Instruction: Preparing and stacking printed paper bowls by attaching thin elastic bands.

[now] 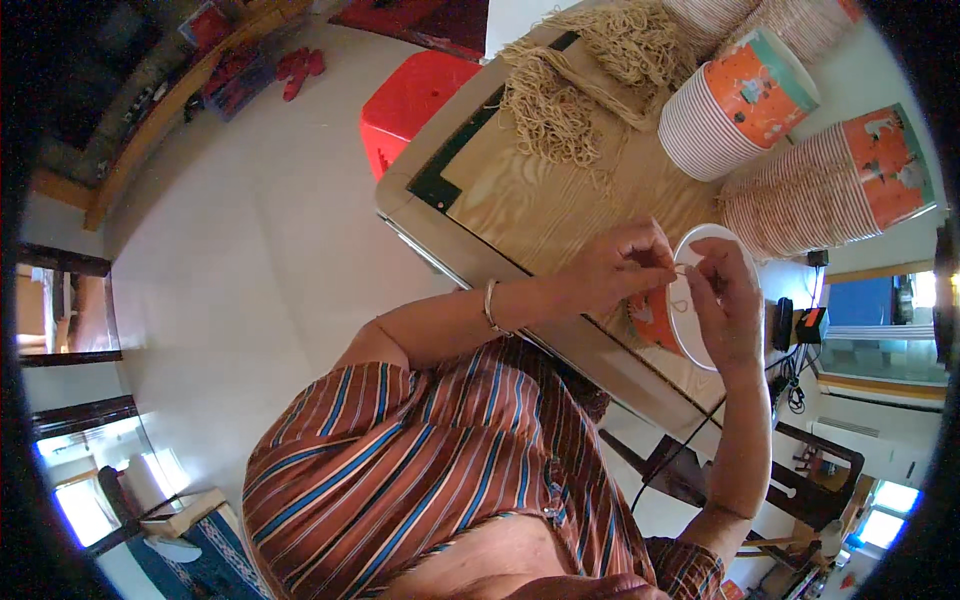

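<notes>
An orange paper tub (658,318) with a white rim and inside stands near the table edge, its mouth toward the right. My left hand (632,262) is at its upper rim, thumb and fingertips pinched on a thin beige string. Over the tub's mouth, my right hand (728,305) pinches the same string, its fingertips close to those of the left. Below the fingers a small loop of string (680,306) hangs against the white inside. The exact hold of each fingertip on the string is too small to make out.
Beyond my left hand lies a tangled heap of beige string (560,105) on the wooden table (510,215). Stacks of nested paper tubs (735,105) lie at the far right, one stack (830,185) with string on it. A red stool (415,100) stands left of the table.
</notes>
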Tool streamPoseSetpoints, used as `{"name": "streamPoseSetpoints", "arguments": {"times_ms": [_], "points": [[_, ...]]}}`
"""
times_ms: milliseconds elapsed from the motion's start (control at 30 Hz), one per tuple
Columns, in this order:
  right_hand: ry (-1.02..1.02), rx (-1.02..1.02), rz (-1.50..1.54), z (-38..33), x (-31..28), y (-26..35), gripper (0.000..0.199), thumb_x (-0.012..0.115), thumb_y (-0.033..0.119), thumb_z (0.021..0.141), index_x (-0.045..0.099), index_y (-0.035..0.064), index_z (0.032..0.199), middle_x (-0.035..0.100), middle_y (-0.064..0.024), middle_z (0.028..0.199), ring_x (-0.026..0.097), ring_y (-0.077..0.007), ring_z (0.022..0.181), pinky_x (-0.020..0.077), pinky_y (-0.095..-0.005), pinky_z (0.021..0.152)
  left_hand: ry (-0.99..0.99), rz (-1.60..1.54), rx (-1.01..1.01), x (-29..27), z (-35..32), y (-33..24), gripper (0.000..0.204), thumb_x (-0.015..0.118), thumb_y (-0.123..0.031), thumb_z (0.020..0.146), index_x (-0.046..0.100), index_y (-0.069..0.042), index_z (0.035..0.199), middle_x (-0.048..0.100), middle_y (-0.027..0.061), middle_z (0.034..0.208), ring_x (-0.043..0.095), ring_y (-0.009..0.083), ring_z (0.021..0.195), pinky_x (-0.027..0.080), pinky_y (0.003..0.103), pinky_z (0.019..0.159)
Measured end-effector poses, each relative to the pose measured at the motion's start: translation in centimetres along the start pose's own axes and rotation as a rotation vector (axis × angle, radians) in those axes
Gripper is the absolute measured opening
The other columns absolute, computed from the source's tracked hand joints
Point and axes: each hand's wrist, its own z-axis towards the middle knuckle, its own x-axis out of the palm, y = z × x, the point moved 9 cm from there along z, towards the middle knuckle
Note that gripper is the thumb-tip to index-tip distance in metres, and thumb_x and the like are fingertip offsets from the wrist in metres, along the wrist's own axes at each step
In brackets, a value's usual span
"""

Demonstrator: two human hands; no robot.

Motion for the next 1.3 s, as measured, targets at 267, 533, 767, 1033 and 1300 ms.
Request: {"name": "streamPoseSetpoints", "arguments": {"times_ms": [267,533,767,1033,1300], "points": [[-0.037,0.083,0.165,-0.1,-0.6,-0.6,0.025,0.05,-0.006,0.084,0.052,0.0021,0.107,0.047,0.0022,0.07,0.042,-0.0043,0.059,0.0352,-0.0205,0.052,0.028,0.019,0.175,0.0,0.5,-1.5,0.008,0.073,-0.006,0.078,0.066,-0.005,0.081,0.057,0.0035,0.089,0.056,0.0155,0.088,0.045,0.029,0.079],[-0.155,-0.045,0.309,-1.3,-0.9,1.5,0.027,0.05,-0.013,0.082,0.051,0.0024,0.103,0.052,-0.0019,0.089,0.048,-0.0044,0.068,0.0394,-0.0184,0.057,0.082,0.086,0.254,0.3,0.4,-1.8,0.007,0.074,-0.006,0.078,0.068,-0.007,0.082,0.059,0.0046,0.087,0.058,0.018,0.089,0.047,0.031,0.078],[-0.108,-0.046,0.313,-1.9,-0.7,2.4,0.027,0.05,-0.014,0.081,0.052,0.0029,0.103,0.051,-0.0013,0.094,0.049,-0.0057,0.072,0.0403,-0.0184,0.06,0.131,0.241,0.441,1.0,-0.4,-3.1,0.009,0.068,-0.01,0.086,0.069,-0.007,0.094,0.058,0.0073,0.095,0.06,0.0206,0.089,0.049,0.03,0.075],[-0.08,-0.018,0.169,-1.9,-1.2,2.1,0.029,0.05,-0.012,0.08,0.053,0.0054,0.103,0.05,0.0022,0.086,0.044,-0.0032,0.067,0.0366,-0.0185,0.056,0.037,0.179,0.239,-0.6,-0.6,-3.2,0.012,0.064,-0.009,0.087,0.066,-0.004,0.098,0.059,0.0081,0.093,0.058,0.0204,0.091,0.047,0.032,0.081],[-0.095,-0.045,0.149,-1.9,-1.0,2.6,0.024,0.051,-0.01,0.082,0.053,0.0052,0.101,0.05,0.0018,0.082,0.042,-0.0032,0.063,0.0349,-0.0194,0.053,0.132,0.303,0.232,-0.6,1.9,-5.0,0.013,0.068,-0.018,0.085,0.071,-0.007,0.092,0.062,0.0088,0.098,0.057,0.0219,0.1,0.045,0.034,0.087]]}}
